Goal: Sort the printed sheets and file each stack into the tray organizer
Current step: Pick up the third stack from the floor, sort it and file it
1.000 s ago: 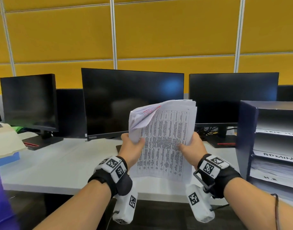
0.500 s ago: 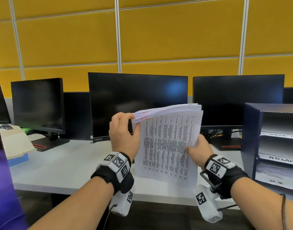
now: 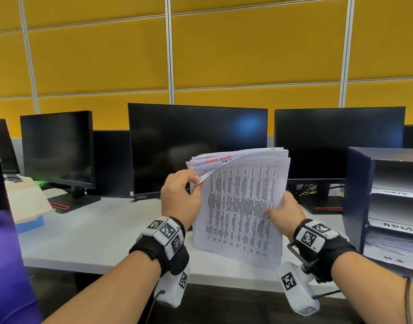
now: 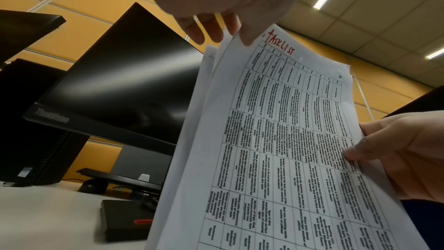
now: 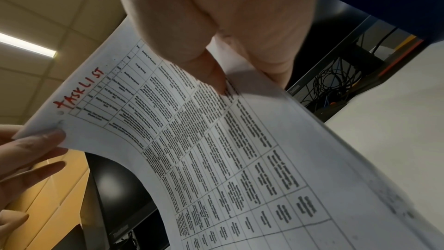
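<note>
I hold a stack of printed sheets [image 3: 240, 206] upright above the desk, its front page a table headed "TASKLIST" in red [image 4: 280, 45]. My left hand [image 3: 181, 195] pinches the top left corner of the front sheets [image 5: 45, 132] and bends them away from the stack. My right hand [image 3: 286, 210] grips the stack's right edge, thumb on the front page [image 4: 355, 152]. The dark blue tray organizer [image 3: 362, 195] stands at the right, its shelves labelled, one reading "ADMIN"; papers lie in the lower shelves.
Three dark monitors [image 3: 196, 146] line the back of the white desk [image 3: 102, 230] before a yellow partition wall. A black monitor base [image 4: 120, 218] sits under the sheets. A cream and blue box [image 3: 27, 206] lies at the far left.
My left hand rose from the stack's lower left edge to its top left corner and now peels the front sheets there. My right hand keeps its hold on the right edge.
</note>
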`<action>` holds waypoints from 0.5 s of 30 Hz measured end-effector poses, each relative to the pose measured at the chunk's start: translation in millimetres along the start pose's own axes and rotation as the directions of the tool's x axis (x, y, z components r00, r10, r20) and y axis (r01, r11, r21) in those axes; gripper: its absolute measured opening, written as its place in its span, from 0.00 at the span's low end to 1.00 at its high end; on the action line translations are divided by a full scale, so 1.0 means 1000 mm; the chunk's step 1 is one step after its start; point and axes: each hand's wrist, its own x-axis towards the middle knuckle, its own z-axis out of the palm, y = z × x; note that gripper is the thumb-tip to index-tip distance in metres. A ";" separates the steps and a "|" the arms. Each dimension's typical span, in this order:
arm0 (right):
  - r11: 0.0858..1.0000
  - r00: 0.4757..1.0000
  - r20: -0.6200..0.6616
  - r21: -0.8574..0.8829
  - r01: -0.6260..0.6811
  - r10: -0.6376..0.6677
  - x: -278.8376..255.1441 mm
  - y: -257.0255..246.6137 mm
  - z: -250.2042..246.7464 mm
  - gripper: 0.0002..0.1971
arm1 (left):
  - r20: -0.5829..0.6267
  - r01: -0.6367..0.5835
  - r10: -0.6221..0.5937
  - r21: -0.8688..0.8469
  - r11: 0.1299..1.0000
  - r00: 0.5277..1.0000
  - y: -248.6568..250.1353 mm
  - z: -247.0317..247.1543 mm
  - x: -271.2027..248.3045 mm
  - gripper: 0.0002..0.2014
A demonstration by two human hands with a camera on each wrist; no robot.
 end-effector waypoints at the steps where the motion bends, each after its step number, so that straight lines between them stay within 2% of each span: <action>1: 1.000 1.000 0.002 -0.001 0.000 0.000 0.000 0.000 0.000 0.23 | 0.007 0.040 -0.040 -0.006 0.999 0.999 0.002 -0.001 0.000 0.05; 5: 1.000 1.000 0.008 0.000 -0.007 0.007 0.001 0.000 0.000 0.23 | 0.135 0.208 -0.192 -0.118 0.971 0.972 0.005 -0.002 0.001 0.17; 6: 1.000 1.000 0.010 0.005 -0.008 0.008 0.001 0.000 0.000 0.23 | 0.172 0.232 -0.210 -0.119 0.965 0.962 0.004 -0.001 0.002 0.17; 9: 1.000 1.000 0.017 0.012 0.004 -0.004 -0.001 -0.002 -0.001 0.23 | 0.244 0.293 -0.260 -0.107 0.950 0.934 -0.003 0.002 0.005 0.06; 12: 0.999 0.999 0.027 0.019 0.035 -0.035 -0.005 -0.006 -0.002 0.22 | 0.362 0.440 -0.345 -0.225 0.869 0.866 -0.008 0.003 0.007 0.04; 15: 0.995 0.995 0.039 0.046 0.094 -0.096 -0.011 -0.011 -0.005 0.20 | 0.455 0.485 -0.330 -0.279 0.829 0.827 -0.011 0.003 0.006 0.04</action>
